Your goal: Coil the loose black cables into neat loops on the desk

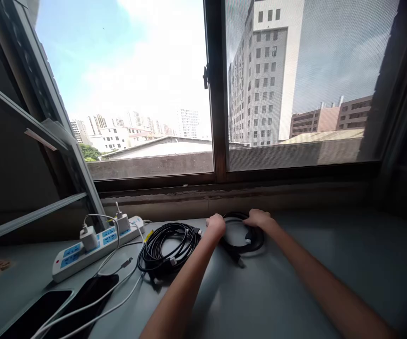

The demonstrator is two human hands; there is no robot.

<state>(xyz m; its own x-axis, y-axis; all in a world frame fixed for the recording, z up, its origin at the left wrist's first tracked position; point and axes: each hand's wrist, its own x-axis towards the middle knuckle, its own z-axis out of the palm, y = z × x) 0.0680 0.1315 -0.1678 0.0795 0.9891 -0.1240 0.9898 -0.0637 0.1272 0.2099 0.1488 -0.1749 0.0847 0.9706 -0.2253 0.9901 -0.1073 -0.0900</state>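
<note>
A small coil of black cable (258, 241) lies on the grey table, with its connector ends at its lower side and inside the loop. My right hand (258, 218) is closed on the coil's upper right edge. At the coil's upper left edge is my left hand (216, 223), its fingers curled and mostly hidden behind the hand; what it grips cannot be made out. Just left of my left forearm rests a larger bundle of black cables (147, 252) with several plugs and a yellow tag.
A white power strip (99, 252) with two chargers stands at the left. White cords run from it past two dark phones (36, 315) (83, 306). A metal rack (62, 117) rises at the left; a window frame (219, 94) closes the back.
</note>
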